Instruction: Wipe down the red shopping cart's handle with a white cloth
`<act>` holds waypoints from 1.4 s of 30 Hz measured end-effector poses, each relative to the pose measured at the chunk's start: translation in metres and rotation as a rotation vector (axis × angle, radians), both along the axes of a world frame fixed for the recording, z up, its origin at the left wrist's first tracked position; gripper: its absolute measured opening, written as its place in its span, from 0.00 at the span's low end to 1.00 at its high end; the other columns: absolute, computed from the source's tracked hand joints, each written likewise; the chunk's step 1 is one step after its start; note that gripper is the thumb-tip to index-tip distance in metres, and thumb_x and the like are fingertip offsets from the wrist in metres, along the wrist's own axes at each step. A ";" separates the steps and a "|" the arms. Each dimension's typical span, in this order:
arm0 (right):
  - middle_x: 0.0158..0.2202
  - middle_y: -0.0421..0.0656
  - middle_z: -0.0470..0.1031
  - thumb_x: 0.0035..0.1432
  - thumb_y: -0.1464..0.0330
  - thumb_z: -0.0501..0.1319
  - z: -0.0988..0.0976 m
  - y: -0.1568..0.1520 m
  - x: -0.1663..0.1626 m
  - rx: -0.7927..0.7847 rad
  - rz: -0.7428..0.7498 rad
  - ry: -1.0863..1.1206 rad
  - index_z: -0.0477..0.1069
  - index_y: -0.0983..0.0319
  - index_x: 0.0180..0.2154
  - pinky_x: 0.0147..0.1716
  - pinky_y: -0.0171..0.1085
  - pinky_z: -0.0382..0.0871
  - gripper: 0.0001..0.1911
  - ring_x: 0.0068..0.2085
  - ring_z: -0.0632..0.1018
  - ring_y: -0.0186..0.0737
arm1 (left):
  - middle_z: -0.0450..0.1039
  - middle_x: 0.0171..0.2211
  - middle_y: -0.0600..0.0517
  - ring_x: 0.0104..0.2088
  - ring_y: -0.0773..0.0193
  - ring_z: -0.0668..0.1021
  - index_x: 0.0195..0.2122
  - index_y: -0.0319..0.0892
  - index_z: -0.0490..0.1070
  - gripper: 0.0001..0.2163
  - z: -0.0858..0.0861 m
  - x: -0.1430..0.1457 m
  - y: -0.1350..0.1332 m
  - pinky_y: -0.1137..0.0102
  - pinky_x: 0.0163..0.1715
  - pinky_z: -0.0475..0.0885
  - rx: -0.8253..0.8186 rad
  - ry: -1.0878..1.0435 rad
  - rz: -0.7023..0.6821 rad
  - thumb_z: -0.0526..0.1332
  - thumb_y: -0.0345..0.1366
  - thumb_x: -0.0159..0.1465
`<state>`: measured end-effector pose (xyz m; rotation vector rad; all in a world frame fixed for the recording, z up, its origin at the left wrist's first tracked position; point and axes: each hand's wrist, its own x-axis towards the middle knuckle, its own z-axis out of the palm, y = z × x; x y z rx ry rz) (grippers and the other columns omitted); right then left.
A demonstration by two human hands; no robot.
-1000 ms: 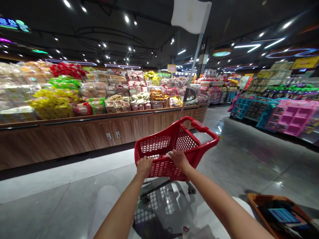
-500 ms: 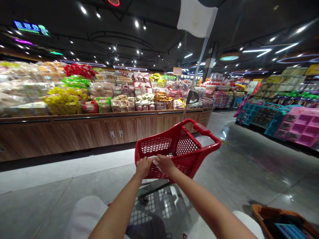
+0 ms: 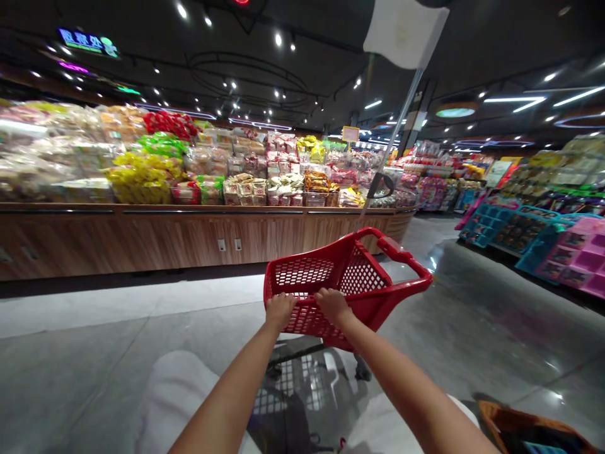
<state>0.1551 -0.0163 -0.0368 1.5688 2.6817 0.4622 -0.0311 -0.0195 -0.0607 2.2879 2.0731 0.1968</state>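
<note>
A red plastic shopping cart (image 3: 302, 271) with a perforated basket stands before me, its handle at the right. My left hand (image 3: 281, 310) is closed over the near rim, close to the basket's left corner. Farther right along that rim, my right hand (image 3: 332, 305) curls its fingers over the edge. A gap of bare rim separates them. Whether a small white cloth lies under either palm cannot be seen. Behind the basket rises a pole (image 3: 399, 120) carrying a white flag (image 3: 404, 31) and a dark loop.
A wood-panelled counter (image 3: 165, 243) piled with bagged snacks runs along the far side. Teal and pink display racks (image 3: 567, 255) stand at right. An orange-rimmed basket (image 3: 524, 419) sits on the floor at lower right. Grey floor (image 3: 472, 302) stretches between.
My hands have moved apart along the rim; the right one slid rightward. The white cloth seen between them earlier no longer shows. The whole view has shifted, placing things farther right.
</note>
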 end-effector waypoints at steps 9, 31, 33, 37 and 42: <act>0.42 0.47 0.74 0.65 0.64 0.51 0.025 -0.001 0.040 -0.104 0.068 -0.011 0.70 0.58 0.48 0.36 0.36 0.67 0.14 0.39 0.75 0.40 | 0.71 0.43 0.45 0.45 0.55 0.74 0.46 0.47 0.71 0.20 0.000 -0.017 0.001 0.61 0.42 0.66 -0.025 -0.003 -0.037 0.40 0.44 0.69; 0.39 0.47 0.74 0.62 0.72 0.52 0.014 -0.011 0.044 -0.061 0.137 -0.044 0.73 0.61 0.40 0.38 0.36 0.63 0.11 0.42 0.72 0.41 | 0.75 0.41 0.47 0.44 0.55 0.75 0.40 0.48 0.74 0.25 -0.001 -0.023 -0.007 0.62 0.41 0.65 -0.017 -0.083 -0.037 0.37 0.47 0.69; 0.42 0.47 0.74 0.63 0.67 0.53 0.029 -0.018 0.091 -0.009 0.016 0.006 0.73 0.59 0.44 0.42 0.38 0.61 0.11 0.43 0.72 0.42 | 0.75 0.41 0.47 0.44 0.55 0.75 0.41 0.48 0.74 0.25 0.001 -0.022 -0.008 0.62 0.41 0.65 -0.023 -0.076 -0.036 0.37 0.47 0.69; 0.42 0.47 0.73 0.64 0.63 0.53 0.038 -0.031 0.121 0.099 -0.161 0.069 0.72 0.59 0.44 0.44 0.42 0.59 0.13 0.42 0.72 0.45 | 0.75 0.42 0.47 0.45 0.55 0.75 0.42 0.47 0.74 0.24 0.004 -0.013 -0.008 0.61 0.42 0.65 -0.035 -0.054 -0.023 0.38 0.47 0.69; 0.36 0.48 0.72 0.64 0.68 0.50 0.004 -0.026 0.027 0.022 -0.107 0.098 0.72 0.61 0.38 0.36 0.39 0.60 0.12 0.39 0.72 0.44 | 0.73 0.44 0.45 0.46 0.55 0.74 0.45 0.46 0.72 0.21 0.003 -0.003 -0.010 0.61 0.42 0.65 -0.020 -0.031 -0.019 0.40 0.42 0.70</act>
